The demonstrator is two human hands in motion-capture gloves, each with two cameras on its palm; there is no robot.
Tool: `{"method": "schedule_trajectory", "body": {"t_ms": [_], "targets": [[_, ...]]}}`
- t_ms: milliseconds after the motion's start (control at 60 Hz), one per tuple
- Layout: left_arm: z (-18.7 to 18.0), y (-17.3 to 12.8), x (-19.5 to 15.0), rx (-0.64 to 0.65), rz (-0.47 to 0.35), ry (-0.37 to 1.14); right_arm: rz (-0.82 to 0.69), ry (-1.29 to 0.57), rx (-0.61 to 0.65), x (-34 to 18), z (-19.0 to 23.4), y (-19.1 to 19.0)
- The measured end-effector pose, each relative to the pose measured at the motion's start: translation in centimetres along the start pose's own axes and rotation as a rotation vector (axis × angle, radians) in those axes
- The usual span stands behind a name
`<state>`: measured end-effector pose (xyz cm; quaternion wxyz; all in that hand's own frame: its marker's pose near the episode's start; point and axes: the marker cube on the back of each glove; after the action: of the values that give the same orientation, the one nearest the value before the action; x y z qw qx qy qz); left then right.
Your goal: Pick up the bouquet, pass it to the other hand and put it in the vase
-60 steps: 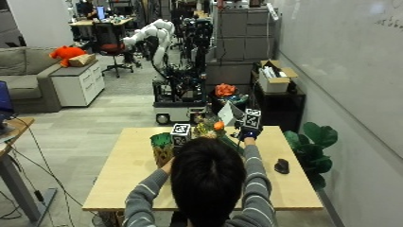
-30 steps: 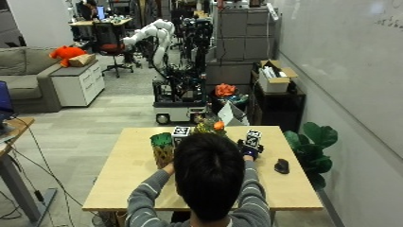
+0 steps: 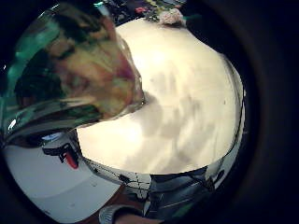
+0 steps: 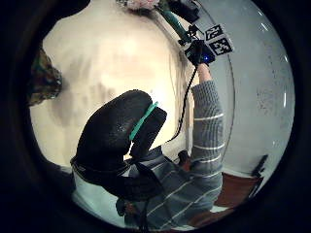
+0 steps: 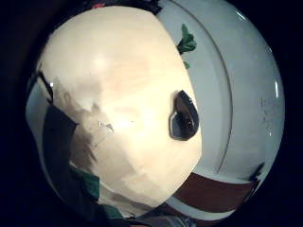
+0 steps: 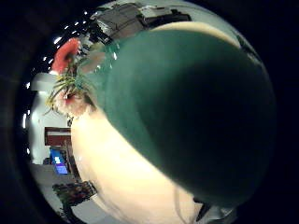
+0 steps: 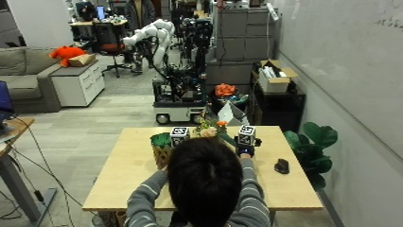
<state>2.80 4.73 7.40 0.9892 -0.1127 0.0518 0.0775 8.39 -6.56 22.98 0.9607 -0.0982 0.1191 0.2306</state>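
Above the far half of the table (image 7: 126, 184), I saw the bouquet (image 7: 211, 130) raised in front of the person's head, its orange and pale blooms showing between the two forearms. The right hand (image 7: 244, 150) was up beside the blooms. In the right thumb side palm view the green wrap of the bouquet (image 6: 187, 116) filled most of the picture, so it lay close against that palm; I could not tell whether the fingers were curled round it. The left hand (image 4: 119, 141) was near the vase (image 7: 161, 149), and its thumb side palm view showed gloved fingers curled inward with nothing visible between them. The vase (image 3: 70, 70) loomed large in the left little finger side view, beside that palm. A dark computer mouse (image 7: 281, 166) lay on the table, right of the person.
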Motion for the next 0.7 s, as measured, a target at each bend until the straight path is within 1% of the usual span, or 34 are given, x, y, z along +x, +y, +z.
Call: {"method": "schedule_trajectory", "body": {"t_ms": [33,50,117,150,200,217,233,267,283,300,317,333,350,383,417,450,483,517,550,583,600,633,683,700], "targets": [[-0.1,0.0,-0.4,0.001,-0.020,-0.016,0.029,-0.016,-0.033,0.0,-0.4,0.7],[-0.3,0.0,-0.2,0.013,-0.014,-0.002,0.041,-0.033,-0.044,-0.1,-0.7,1.0],[-0.8,-0.4,0.9,0.060,0.058,0.113,0.113,-0.096,-0.044,0.0,-1.9,1.6],[-0.8,-0.3,1.3,0.033,0.077,0.166,0.116,-0.159,-0.039,-0.1,-2.4,1.8],[-0.5,-0.2,1.7,-0.063,0.087,0.245,0.105,-0.264,0.000,-0.2,-3.1,1.5],[-0.5,0.0,1.7,-0.099,0.072,0.260,0.114,-0.287,0.035,-0.1,-3.4,1.0],[-0.6,0.3,1.6,-0.126,0.038,0.259,0.123,-0.311,0.074,0.1,-3.7,0.7],[-0.8,0.4,0.9,-0.125,-0.075,0.213,0.101,-0.393,0.143,0.1,-4.9,0.3],[-0.9,0.1,0.6,-0.107,-0.124,0.189,0.054,-0.466,0.174,-0.4,-5.7,0.4],[-0.9,-0.1,0.4,-0.093,-0.147,0.179,-0.019,-0.561,0.201,-1.1,-6.6,0.6],[-1.1,-0.2,0.5,-0.084,-0.144,0.183,-0.106,-0.665,0.221,-1.9,-7.6,1.0],[-1.3,-0.2,0.6,-0.076,-0.127,0.194,-0.180,-0.755,0.234,-2.6,-8.5,1.4],[-1.5,-0.2,0.8,-0.061,-0.105,0.205,-0.212,-0.811,0.240,-2.9,-9.3,1.8],[-2.0,-0.4,1.1,-0.018,-0.074,0.216,-0.156,-0.839,0.227,-2.5,-10.2,2.3],[-2.2,-0.9,1.1,0.016,-0.090,0.203,-0.105,-0.868,0.160,-2.2,-10.7,3.1],[-2.4,-1.4,1.1,0.035,-0.111,0.198,-0.112,-0.926,0.080,-2.3,-11.0,3.8],[-3.0,-1.5,1.6,0.050,-0.092,0.234,-0.182,-1.047,0.041,-2.8,-12.0,4.3],[-3.9,-1.3,2.4,0.071,-0.041,0.301,-0.292,-1.205,0.034,-3.5,-13.5,5.1],[-5.0,-0.8,3.6,0.087,0.048,0.399,-0.358,-1.304,0.056,-3.8,-14.7,5.4],[-6.2,-0.1,4.8,0.083,0.135,0.510,-0.371,-1.354,0.080,-3.8,-15.4,5.7],[-6.8,0.2,5.2,0.087,0.160,0.554,-0.379,-1.382,0.099,-3.8,-15.8,5.8],[-7.9,0.3,5.8,0.121,0.177,0.609,-0.407,-1.442,0.164,-3.8,-16.6,5.8],[-9.5,-0.3,6.0,0.225,0.160,0.633,-0.415,-1.477,0.243,-3.5,-17.5,6.4],[-10.1,-0.4,6.0,0.253,0.149,0.638,-0.441,-1.501,0.266,-3.6,-17.8,6.6]]}}
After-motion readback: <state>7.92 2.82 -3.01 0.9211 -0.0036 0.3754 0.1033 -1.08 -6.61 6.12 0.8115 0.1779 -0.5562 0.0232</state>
